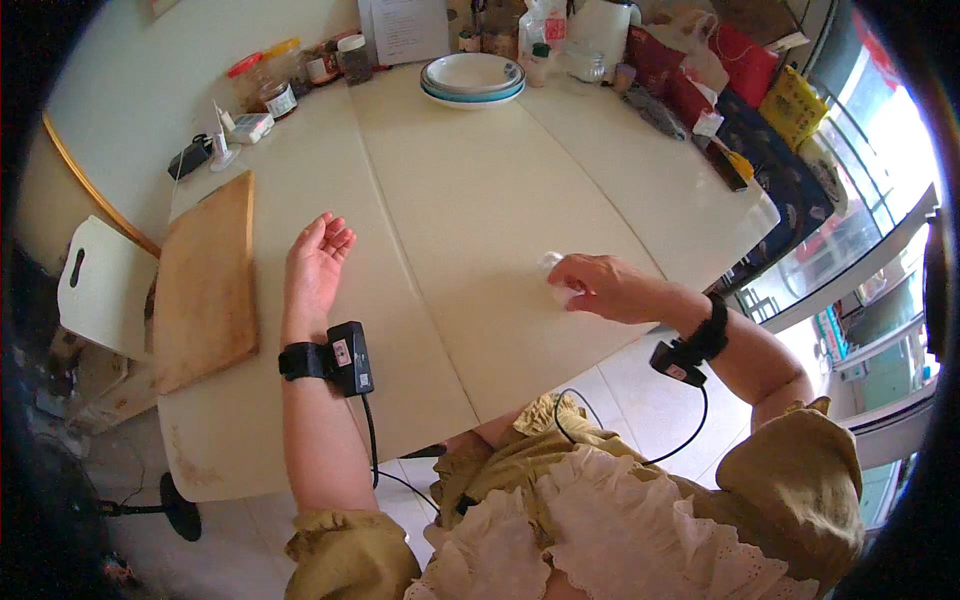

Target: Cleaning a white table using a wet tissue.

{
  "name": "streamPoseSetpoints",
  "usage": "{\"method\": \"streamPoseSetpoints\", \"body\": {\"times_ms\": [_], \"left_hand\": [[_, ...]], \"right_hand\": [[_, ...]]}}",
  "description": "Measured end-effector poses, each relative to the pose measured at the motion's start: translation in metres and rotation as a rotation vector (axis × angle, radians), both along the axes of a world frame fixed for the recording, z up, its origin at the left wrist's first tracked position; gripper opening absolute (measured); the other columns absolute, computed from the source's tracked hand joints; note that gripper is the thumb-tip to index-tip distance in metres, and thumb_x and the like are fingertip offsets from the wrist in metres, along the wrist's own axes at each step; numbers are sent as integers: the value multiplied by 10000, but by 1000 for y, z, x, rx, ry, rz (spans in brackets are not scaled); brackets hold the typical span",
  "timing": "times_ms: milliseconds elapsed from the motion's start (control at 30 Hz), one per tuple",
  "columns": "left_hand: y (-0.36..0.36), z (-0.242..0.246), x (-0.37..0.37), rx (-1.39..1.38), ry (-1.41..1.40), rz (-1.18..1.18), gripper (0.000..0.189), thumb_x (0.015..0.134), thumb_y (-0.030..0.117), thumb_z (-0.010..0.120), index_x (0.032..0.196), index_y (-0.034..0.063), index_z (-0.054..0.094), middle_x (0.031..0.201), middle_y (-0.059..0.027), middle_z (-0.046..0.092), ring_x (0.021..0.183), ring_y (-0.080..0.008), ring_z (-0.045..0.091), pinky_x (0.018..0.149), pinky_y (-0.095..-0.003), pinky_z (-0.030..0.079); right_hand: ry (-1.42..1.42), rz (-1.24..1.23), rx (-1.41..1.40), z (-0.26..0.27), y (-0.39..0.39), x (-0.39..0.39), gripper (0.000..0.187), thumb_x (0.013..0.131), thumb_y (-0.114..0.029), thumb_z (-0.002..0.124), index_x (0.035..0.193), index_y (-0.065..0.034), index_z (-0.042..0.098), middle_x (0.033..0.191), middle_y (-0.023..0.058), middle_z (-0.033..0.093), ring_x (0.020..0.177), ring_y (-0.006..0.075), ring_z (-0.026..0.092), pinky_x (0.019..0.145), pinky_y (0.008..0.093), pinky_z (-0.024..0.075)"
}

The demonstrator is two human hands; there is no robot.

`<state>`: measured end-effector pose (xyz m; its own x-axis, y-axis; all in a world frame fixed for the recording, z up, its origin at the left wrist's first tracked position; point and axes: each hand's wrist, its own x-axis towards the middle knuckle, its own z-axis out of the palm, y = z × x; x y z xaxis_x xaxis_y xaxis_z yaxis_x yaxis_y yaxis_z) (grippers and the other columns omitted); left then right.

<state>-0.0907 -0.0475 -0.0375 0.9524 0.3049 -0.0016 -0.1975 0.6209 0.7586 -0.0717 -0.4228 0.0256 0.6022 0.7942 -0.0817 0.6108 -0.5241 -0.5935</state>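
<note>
My left hand (322, 259) is raised above the left part of the pale table (465, 202), palm turned up and inward. Its fingers curl loosely and hold nothing. Over the table's near right part, my right hand (600, 286) has its fingers bent around a small clear object (553, 260). That object looks like plastic or glass; the fingers hide most of it, so its exact kind cannot be told. A wooden cutting board (206, 285) lies to the left of my left hand, along the table's left edge.
Stacked bowls and plates (474, 79) stand at the far side. Several lidded jars (281, 71) line the wall at the back left, near a black adapter (190, 156). A white kettle (602, 30) and a glass jar (586, 64) are at the back right. Cables hang from both wrist devices.
</note>
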Motion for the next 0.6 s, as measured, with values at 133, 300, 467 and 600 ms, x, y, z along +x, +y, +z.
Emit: {"method": "streamPoseSetpoints", "body": {"times_ms": [133, 300, 467, 600], "left_hand": [[-2, 1, 3, 57, -47, -6, 163, 842, 155, 520, 938, 25, 545, 898, -89, 571, 793, -168, 556, 797, -314, 459], [-10, 7, 2, 88, -9, 48, 150, 844, 147, 515, 917, 20, 546, 868, -96, 577, 760, -167, 562, 767, -306, 467], [-9, 7, 4, 102, 42, 39, 167, 843, 158, 517, 943, 25, 538, 880, -91, 572, 765, -174, 562, 767, -314, 465], [-7, 14, 3, 21, 74, 16, 183, 840, 173, 524, 949, 27, 536, 884, -88, 569, 776, -182, 563, 769, -320, 464]], "right_hand": [[-255, -49, 57, -27, -55, 38, 241, 719, -89, 622, 936, -45, 526, 895, 110, 539, 851, 271, 531, 731, 368, 427], [-284, -129, -52, -26, -53, 128, 303, 686, -98, 643, 965, -67, 530, 902, 120, 557, 841, 282, 532, 713, 372, 428], [-270, -337, -94, -28, -4, 201, 346, 670, -172, 676, 956, -28, 544, 924, 156, 564, 869, 297, 540, 733, 381, 431], [-402, -310, -106, -43, 24, 263, 368, 665, -162, 660, 978, -2, 551, 843, 115, 597, 765, 207, 570, 668, 331, 458]]}}
